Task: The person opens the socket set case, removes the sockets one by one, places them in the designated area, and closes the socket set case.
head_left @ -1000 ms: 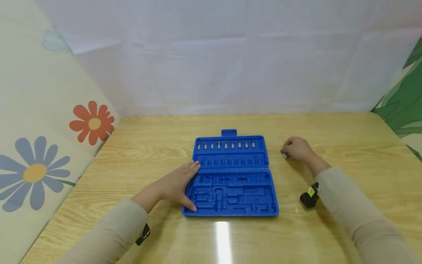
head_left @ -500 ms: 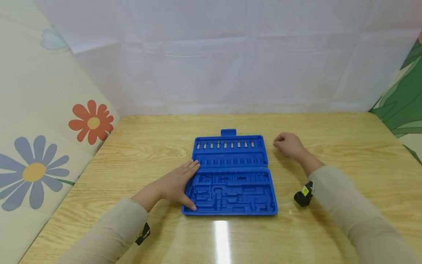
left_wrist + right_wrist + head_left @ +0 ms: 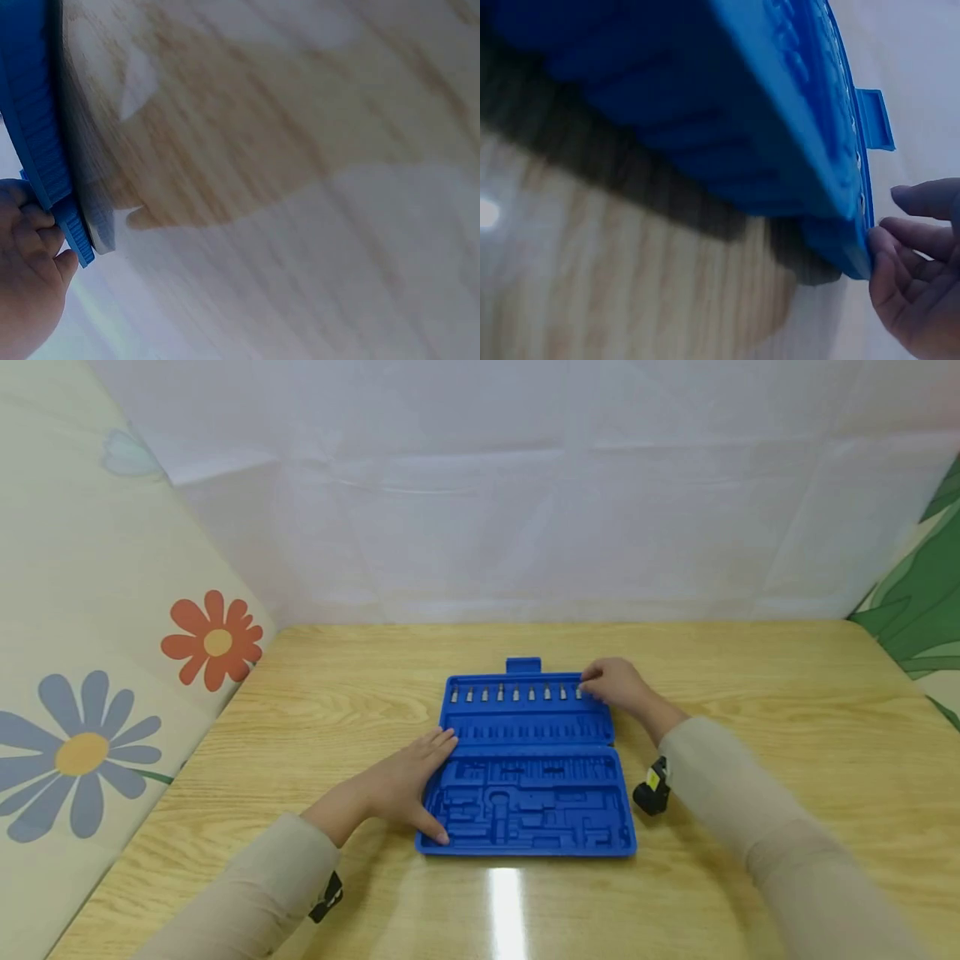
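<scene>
An open blue tool case [image 3: 525, 747] lies on the table, with a row of small metal socket bits [image 3: 516, 693] along its far half. My left hand [image 3: 401, 785] rests on the case's left edge, fingers over the rim near the hinge, thumb at the near corner. In the left wrist view that hand [image 3: 30, 255] touches the case's side. At the far right corner my right hand [image 3: 618, 683] has its fingertips by the row's right end. From the right wrist, the hand [image 3: 922, 277] is against the case corner; the socket bit it pinches is hidden by the fingers.
The case's near half shows moulded recesses, and its latch tab [image 3: 523, 665] points toward the far side. Beneath lies a wood-grain table [image 3: 337, 668]. A white sheet [image 3: 465, 510] hangs behind, and flower-patterned panels [image 3: 82, 610] stand at the left.
My right hand has moved left from beside the case to its far right corner, bringing the socket bit with it. The left hand and the case have stayed in place.
</scene>
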Action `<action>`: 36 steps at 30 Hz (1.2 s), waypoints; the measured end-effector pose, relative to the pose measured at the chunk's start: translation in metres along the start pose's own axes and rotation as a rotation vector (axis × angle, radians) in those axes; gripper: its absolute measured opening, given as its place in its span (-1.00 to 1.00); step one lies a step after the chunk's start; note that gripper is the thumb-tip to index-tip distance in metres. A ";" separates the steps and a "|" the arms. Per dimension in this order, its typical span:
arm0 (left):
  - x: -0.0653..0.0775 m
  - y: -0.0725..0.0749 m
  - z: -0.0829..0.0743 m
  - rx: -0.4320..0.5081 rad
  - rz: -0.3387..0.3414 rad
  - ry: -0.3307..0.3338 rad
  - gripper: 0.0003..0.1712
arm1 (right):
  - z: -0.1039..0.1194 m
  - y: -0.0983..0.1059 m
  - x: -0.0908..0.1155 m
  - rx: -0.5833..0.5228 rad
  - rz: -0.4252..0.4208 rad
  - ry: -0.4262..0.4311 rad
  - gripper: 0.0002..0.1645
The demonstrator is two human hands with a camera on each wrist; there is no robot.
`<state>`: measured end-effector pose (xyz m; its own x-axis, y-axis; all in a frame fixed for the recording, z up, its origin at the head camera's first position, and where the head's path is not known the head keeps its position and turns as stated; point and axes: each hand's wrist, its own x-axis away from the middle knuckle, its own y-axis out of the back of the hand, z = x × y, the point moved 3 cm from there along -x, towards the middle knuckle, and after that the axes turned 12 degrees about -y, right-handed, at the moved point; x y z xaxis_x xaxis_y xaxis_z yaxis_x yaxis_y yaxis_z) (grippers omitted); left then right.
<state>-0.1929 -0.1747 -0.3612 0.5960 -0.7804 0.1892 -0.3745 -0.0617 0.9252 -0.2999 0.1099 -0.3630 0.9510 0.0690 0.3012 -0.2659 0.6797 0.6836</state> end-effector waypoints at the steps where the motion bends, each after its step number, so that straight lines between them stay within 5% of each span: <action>1: 0.000 0.000 0.000 -0.001 -0.001 -0.002 0.43 | 0.002 -0.001 -0.002 0.039 0.004 0.000 -0.64; 5: 0.000 -0.001 0.001 -0.001 0.000 0.003 0.43 | 0.011 -0.006 -0.007 0.193 0.022 0.011 -0.60; 9: 0.000 -0.003 0.001 0.006 0.005 0.018 0.44 | 0.013 -0.010 -0.009 0.236 0.052 0.006 -0.59; 21: 0.001 -0.001 0.000 0.008 -0.004 0.012 0.44 | 0.006 -0.006 -0.011 -0.111 0.015 -0.104 -0.61; 29: -0.001 -0.001 0.000 -0.010 0.019 0.033 0.44 | 0.001 -0.006 -0.012 -0.223 0.008 -0.186 -0.72; 36: 0.000 0.000 0.000 -0.008 0.015 0.036 0.45 | 0.003 -0.005 -0.006 -0.209 0.065 -0.111 -0.75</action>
<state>-0.1931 -0.1753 -0.3609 0.6152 -0.7585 0.2150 -0.3785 -0.0450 0.9245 -0.3051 0.1037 -0.3659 0.9067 0.0450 0.4193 -0.2768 0.8137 0.5111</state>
